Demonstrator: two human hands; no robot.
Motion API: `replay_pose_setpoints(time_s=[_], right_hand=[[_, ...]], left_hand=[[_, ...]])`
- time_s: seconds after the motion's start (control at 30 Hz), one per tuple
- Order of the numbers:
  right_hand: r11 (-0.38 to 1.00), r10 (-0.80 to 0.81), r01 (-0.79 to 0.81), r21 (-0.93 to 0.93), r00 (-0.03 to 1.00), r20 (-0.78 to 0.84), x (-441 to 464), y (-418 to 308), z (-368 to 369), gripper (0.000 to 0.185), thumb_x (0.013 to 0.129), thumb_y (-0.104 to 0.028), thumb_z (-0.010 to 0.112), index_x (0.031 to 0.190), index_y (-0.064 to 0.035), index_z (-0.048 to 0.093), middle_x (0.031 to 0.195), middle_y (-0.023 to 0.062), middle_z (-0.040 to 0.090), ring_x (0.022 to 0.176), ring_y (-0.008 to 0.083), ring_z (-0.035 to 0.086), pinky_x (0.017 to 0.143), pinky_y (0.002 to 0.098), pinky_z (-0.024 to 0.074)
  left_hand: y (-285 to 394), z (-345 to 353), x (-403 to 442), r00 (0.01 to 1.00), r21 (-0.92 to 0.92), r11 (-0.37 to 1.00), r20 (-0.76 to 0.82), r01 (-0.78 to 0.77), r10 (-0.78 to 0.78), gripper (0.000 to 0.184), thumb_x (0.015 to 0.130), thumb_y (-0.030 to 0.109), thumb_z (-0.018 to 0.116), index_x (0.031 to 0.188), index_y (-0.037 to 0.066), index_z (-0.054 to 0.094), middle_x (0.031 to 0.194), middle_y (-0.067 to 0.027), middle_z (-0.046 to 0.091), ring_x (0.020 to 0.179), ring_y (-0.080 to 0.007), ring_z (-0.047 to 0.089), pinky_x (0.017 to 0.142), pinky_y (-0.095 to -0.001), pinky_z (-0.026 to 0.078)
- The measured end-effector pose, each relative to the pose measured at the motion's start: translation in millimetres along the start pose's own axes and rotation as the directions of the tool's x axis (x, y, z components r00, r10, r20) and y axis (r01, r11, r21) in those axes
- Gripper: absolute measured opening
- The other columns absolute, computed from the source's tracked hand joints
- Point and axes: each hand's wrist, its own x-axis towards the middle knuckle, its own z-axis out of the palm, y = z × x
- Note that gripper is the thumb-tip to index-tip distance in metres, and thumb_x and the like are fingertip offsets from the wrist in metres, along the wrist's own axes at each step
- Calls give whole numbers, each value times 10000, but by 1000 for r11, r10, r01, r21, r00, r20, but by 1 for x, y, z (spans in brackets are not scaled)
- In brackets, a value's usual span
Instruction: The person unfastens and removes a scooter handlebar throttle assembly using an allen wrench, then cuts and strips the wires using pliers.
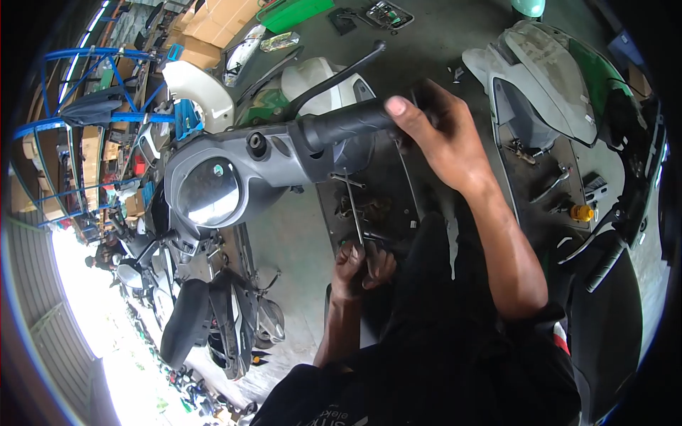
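A grey scooter handlebar cover (280, 145) with a round dark display (209, 190) fills the upper middle. My right hand (447, 138) is closed around the outer end of the black handlebar grip (352, 124), its thumb lying along the top. Lower down, my left hand (355, 266) grips a screwdriver (354, 206) with a long thin metal shaft. Its handle is hidden in the fingers. The shaft points up to the underside of the handlebar cover; whether the tip sits in a screw I cannot tell. A black brake lever (341, 77) sticks out beyond the grip.
To the right stands another scooter with a pale front panel (547, 78); a wrench (550, 184) and a yellow round object (582, 213) lie on its footboard. Blue shelving (106, 124) with boxes lines the left. A parked scooter with a black seat (186, 323) is at lower left.
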Motion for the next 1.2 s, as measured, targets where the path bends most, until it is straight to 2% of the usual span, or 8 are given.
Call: replay_pose_setpoints(time_s=[0.4, 0.53, 0.63, 0.8, 0.9, 1.07, 1.13, 1.2], right_hand=[[933, 278, -357, 48, 797, 535, 56, -39, -31, 330, 912, -270, 654, 966, 48, 582, 767, 93, 618, 641, 136, 626, 593, 291, 533], [890, 422, -382, -248, 490, 763, 112, -56, -30, 359, 882, -281, 596, 964, 68, 614, 774, 124, 668, 666, 180, 680, 616, 284, 543], [834, 549, -160, -528, 154, 821, 140, -67, -17, 458, 871, -465, 644, 962, -18, 678, 846, 87, 682, 732, 162, 650, 691, 322, 507], [874, 469, 99, -475, 79, 880, 144, -52, 23, 604, 834, -549, 643, 1082, 2, 634, 973, 136, 668, 883, 225, 633, 762, 356, 489], [870, 477, -109, -480, -56, 877, 145, -45, 28, 642, 834, -539, 649, 1169, 7, 607, 1033, 181, 663, 1008, 302, 635, 855, 379, 480], [916, 296, -255, -310, -92, 951, 122, -22, 18, 440, 917, -332, 656, 1194, -3, 563, 951, 98, 662, 869, 201, 648, 777, 343, 515], [988, -23, -145, 52, 194, 981, 112, -20, 10, 446, 938, -276, 629, 1272, -6, 511, 1065, 151, 641, 1001, 259, 619, 878, 376, 481], [966, 144, -209, -156, -73, 987, 117, -19, 6, 463, 951, -251, 607, 1311, 4, 467, 1119, 179, 623, 1041, 292, 606, 910, 392, 465]], left_hand=[[39, -3, 4, 802, 446, 807, -595, 386, -55, 439, 973, 387, 532, 870, -29, 628, 668, -63, 585, 573, -113, 513, 539, -250, 387], [52, 21, 8, 892, 579, 750, -452, 320, -32, 414, 981, 342, 511, 849, -33, 626, 668, -67, 588, 595, -120, 541, 539, -270, 410], [67, 56, 10, 962, 891, 383, -273, 243, 25, 354, 979, 250, 489, 793, -18, 626, 682, -81, 606, 604, -154, 576, 549, -305, 443], [85, 94, 30, 967, 980, 119, 133, -162, 219, 191, 943, 101, 493, 861, 6, 637, 781, -133, 648, 712, -292, 644, 680, -356, 506], [110, 105, 75, 732, 983, -180, 154, -44, 663, 317, 985, 194, 416, 838, -1, 619, 922, -168, 668, 847, -308, 653, 759, -421, 521], [146, 79, 163, 570, 892, -291, 46, 347, 821, 324, 980, 130, 380, 856, 1, 651, 924, -153, 676, 960, -361, 625, 972, -462, 422], [142, 71, 160, 488, 908, -226, 27, 353, 872, 335, 980, 162, 389, 840, 7, 650, 860, -144, 659, 917, -356, 620, 965, -465, 422], [135, 71, 158, 477, 901, -195, -16, 388, 879, 345, 980, 180, 387, 827, 12, 646, 845, -140, 653, 916, -357, 619, 961, -474, 426]])
